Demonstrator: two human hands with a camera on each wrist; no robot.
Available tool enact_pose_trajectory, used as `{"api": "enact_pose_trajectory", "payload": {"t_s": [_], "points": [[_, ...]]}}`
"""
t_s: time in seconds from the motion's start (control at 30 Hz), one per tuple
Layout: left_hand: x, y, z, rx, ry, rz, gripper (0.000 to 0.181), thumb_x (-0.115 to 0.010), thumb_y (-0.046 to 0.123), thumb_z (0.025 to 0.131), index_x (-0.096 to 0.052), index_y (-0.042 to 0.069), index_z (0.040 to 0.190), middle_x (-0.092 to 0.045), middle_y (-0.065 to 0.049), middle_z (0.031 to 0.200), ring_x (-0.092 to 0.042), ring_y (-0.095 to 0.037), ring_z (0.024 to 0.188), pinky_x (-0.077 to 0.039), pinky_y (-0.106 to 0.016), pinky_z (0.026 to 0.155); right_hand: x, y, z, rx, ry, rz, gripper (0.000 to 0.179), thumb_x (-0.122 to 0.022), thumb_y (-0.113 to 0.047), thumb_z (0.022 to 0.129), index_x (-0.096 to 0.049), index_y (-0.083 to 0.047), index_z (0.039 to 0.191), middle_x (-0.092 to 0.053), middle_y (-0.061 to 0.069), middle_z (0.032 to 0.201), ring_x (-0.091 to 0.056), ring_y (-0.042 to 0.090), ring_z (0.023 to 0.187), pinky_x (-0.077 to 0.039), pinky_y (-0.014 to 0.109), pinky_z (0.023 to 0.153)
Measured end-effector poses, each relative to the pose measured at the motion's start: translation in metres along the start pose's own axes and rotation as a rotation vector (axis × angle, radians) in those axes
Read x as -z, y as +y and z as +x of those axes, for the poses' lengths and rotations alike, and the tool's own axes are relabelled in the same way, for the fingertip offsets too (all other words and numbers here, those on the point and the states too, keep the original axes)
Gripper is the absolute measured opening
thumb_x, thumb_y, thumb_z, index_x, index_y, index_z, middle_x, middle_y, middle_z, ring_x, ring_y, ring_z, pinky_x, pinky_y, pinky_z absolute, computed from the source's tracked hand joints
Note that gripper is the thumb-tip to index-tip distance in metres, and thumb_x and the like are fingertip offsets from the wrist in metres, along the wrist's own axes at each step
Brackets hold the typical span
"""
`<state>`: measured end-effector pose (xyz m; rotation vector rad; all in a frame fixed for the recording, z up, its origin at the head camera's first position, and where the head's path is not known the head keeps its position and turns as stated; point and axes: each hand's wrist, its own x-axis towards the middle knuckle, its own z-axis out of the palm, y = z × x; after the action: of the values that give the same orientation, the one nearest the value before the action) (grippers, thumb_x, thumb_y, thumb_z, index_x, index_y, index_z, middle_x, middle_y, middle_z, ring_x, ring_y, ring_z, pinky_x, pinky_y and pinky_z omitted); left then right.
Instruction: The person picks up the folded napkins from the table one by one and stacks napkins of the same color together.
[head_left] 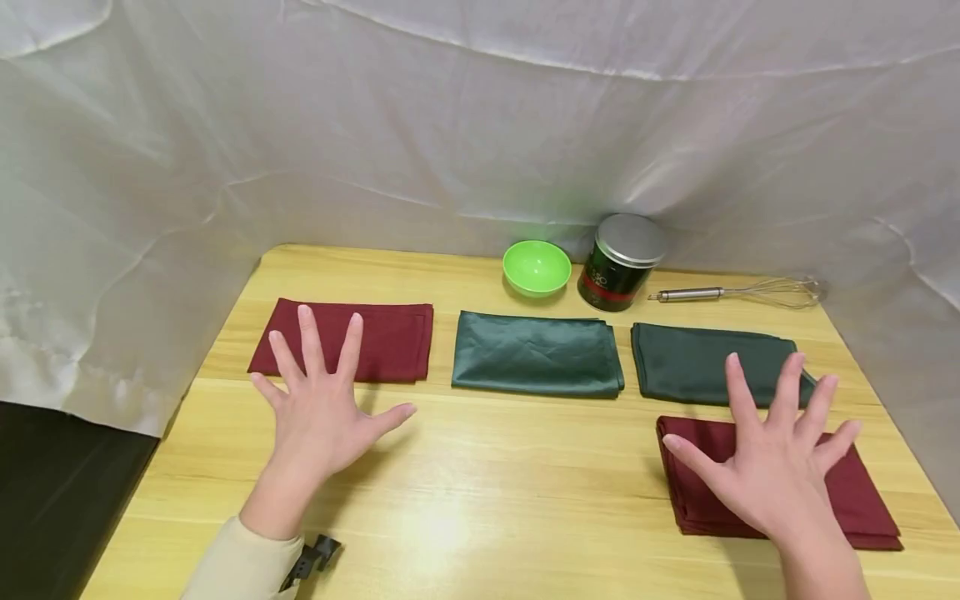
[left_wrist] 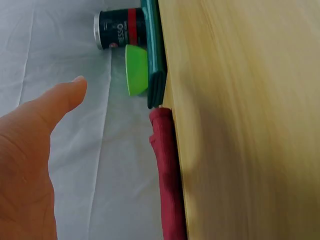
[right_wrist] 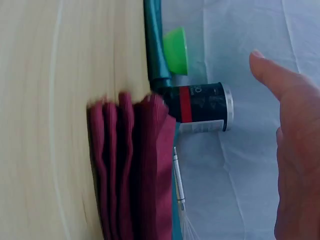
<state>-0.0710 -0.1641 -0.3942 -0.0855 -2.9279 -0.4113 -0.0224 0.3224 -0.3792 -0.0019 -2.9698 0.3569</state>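
With fingers spread wide, my left hand (head_left: 318, 421) hovers over the table just in front of a folded dark red cloth (head_left: 393, 342) at the left. My right hand (head_left: 776, 467), also spread, is held above a second folded dark red cloth (head_left: 862, 508) at the right front. Neither hand holds anything. A folded shiny green cloth (head_left: 536, 354) lies in the middle, and another folded green cloth (head_left: 690, 362) is to its right, behind the right hand's fingertips. In the right wrist view, the nearer red cloth (right_wrist: 135, 170) shows several stacked layers.
Along the back of the wooden table (head_left: 480, 483) stand a bright green bowl (head_left: 536, 268) and a dark tin (head_left: 618, 262) with a silver lid. A wire whisk (head_left: 738, 293) lies right of the tin. Pale fabric (head_left: 450, 125) hangs behind and at both sides.
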Motion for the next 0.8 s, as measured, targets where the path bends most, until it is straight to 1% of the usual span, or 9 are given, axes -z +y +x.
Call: {"api": "enact_pose_trajectory", "payload": {"t_s": [0.1,0.23,0.3,0.4,0.47,0.53,0.6,0.7,0.8], "points": [[-0.003,0.008,0.001,-0.003,0.033,-0.028,0.127,-0.062,0.087,0.067,-0.001,0.030,0.162,0.036,-0.009,0.157,0.027,-0.051,0.139,0.003,-0.087,0.090,0.001,0.007,0.003,0.026,0.005,-0.012,0.120,-0.075,-0.068,0.074,-0.005,-0.028,0.162,0.031,0.015,0.158,0.037,0.044,0.136,0.030,0.071,0.091],[-0.014,0.030,-0.001,-0.018,0.086,-0.140,0.129,-0.077,0.072,0.068,0.000,0.029,0.162,0.030,-0.010,0.160,0.020,-0.047,0.143,-0.006,-0.083,0.097,0.002,0.018,0.003,0.083,0.039,-0.010,0.118,-0.078,-0.065,0.072,-0.012,-0.027,0.162,0.021,0.017,0.162,0.028,0.047,0.141,0.025,0.072,0.096],[-0.021,0.044,-0.004,-0.037,0.101,-0.224,0.129,-0.081,0.066,0.068,0.000,0.030,0.162,0.027,-0.009,0.161,0.015,-0.044,0.146,-0.011,-0.079,0.102,0.003,0.023,0.002,0.140,0.096,-0.005,0.115,-0.077,-0.067,0.070,-0.019,-0.027,0.161,0.012,0.017,0.164,0.018,0.046,0.144,0.020,0.072,0.100],[-0.030,0.071,-0.009,-0.075,0.095,-0.382,0.129,-0.085,0.058,0.069,0.001,0.031,0.161,0.021,-0.005,0.163,0.006,-0.039,0.148,-0.021,-0.071,0.106,0.005,0.032,-0.001,0.288,0.252,0.013,0.104,-0.068,-0.077,0.073,-0.038,-0.021,0.156,-0.012,0.019,0.164,-0.005,0.046,0.147,0.005,0.070,0.109],[-0.033,0.091,-0.013,-0.103,0.064,-0.483,0.127,-0.086,0.055,0.070,0.001,0.032,0.161,0.019,-0.002,0.164,0.000,-0.036,0.149,-0.026,-0.068,0.105,0.007,0.036,-0.001,0.408,0.374,0.044,0.096,-0.060,-0.079,0.079,-0.050,-0.013,0.148,-0.030,0.022,0.157,-0.022,0.046,0.144,-0.006,0.066,0.112],[-0.034,0.110,-0.016,-0.127,0.017,-0.571,0.125,-0.085,0.052,0.072,0.001,0.033,0.161,0.016,0.001,0.164,-0.004,-0.032,0.149,-0.032,-0.064,0.103,0.010,0.040,-0.001,0.515,0.469,0.074,0.089,-0.055,-0.075,0.086,-0.058,-0.004,0.140,-0.043,0.026,0.148,-0.034,0.046,0.138,-0.018,0.060,0.113],[-0.036,0.129,-0.019,-0.156,-0.041,-0.629,0.123,-0.084,0.051,0.074,0.002,0.034,0.160,0.016,0.002,0.164,-0.005,-0.030,0.149,-0.034,-0.062,0.102,0.013,0.047,-0.001,0.568,0.506,0.103,0.084,-0.056,-0.070,0.089,-0.061,0.001,0.134,-0.049,0.028,0.142,-0.041,0.045,0.134,-0.024,0.053,0.114],[-0.040,0.157,-0.024,-0.175,-0.146,-0.696,0.121,-0.083,0.051,0.076,0.004,0.037,0.160,0.015,0.005,0.164,-0.005,-0.027,0.149,-0.034,-0.060,0.103,0.015,0.066,-0.003,0.551,0.481,0.115,0.083,-0.057,-0.067,0.091,-0.060,0.003,0.134,-0.051,0.029,0.138,-0.045,0.045,0.131,-0.027,0.044,0.114],[-0.046,0.183,-0.028,-0.158,-0.251,-0.765,0.118,-0.082,0.051,0.077,0.001,0.038,0.160,0.011,0.006,0.164,-0.007,-0.026,0.149,-0.033,-0.060,0.104,0.014,0.093,-0.008,0.455,0.431,0.111,0.085,-0.057,-0.069,0.090,-0.058,0.001,0.138,-0.051,0.029,0.139,-0.045,0.047,0.131,-0.025,0.043,0.115]]}}
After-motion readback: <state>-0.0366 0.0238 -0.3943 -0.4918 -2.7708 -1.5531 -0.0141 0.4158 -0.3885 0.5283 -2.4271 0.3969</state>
